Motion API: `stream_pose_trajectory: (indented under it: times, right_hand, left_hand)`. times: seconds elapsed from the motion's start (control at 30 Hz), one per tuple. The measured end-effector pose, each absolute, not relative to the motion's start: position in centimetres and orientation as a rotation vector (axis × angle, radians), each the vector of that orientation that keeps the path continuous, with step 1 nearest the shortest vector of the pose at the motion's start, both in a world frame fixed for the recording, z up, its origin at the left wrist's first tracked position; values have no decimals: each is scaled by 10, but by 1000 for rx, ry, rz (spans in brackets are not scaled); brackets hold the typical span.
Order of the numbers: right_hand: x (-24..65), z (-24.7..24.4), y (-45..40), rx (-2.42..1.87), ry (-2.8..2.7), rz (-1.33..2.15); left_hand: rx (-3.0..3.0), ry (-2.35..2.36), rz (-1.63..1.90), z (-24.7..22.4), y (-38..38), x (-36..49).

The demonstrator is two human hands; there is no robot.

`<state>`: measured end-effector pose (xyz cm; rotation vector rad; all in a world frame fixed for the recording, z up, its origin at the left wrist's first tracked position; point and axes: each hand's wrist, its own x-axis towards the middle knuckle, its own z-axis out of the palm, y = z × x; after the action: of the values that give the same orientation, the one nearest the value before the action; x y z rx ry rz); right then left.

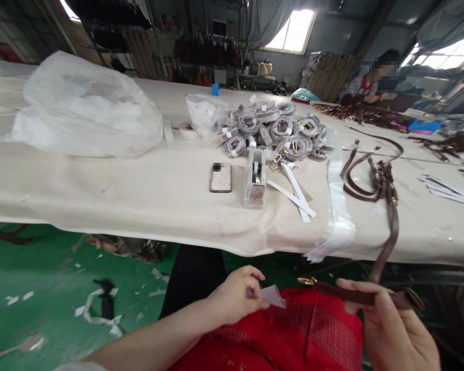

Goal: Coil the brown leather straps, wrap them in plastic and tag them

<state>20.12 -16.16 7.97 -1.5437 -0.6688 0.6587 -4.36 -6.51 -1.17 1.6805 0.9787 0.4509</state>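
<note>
My left hand (237,293) is closed on a small translucent plastic sleeve (274,296), held just above the red apron (290,337). To the right, my right hand (394,324) grips a brown leather strap (344,292) between thumb and fingers. A gold metal clasp (306,281) sits at the strap's left end. From this hand a length of brown strap (388,247) runs up over the table edge to a bundle of brown straps (382,180). The clasp and the plastic sleeve are apart.
On the cream table (158,206) stand a tape dispenser (255,180), white paper strips (294,196) and a pile of wrapped coiled straps (278,129). A big clear plastic bag (88,113) lies left. White film (338,206) hangs over the edge. Another person (371,85) sits at far right.
</note>
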Motion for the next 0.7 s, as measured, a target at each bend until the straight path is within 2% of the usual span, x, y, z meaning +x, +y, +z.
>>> stream_pose_trajectory:
  times: [0.2, 0.53, 0.7]
  right_hand:
    - [203, 91, -168, -1370, -525, 789]
    - [186, 60, -168, -1301, -603, 1015]
    - [187, 58, -164, -1266, -588, 1114]
  left_hand:
    - [1677, 1026, 389, -14, -66, -41]
    - [1841, 996, 395, 5, -70, -38]
    - [1900, 826, 333, 18, -70, -39]
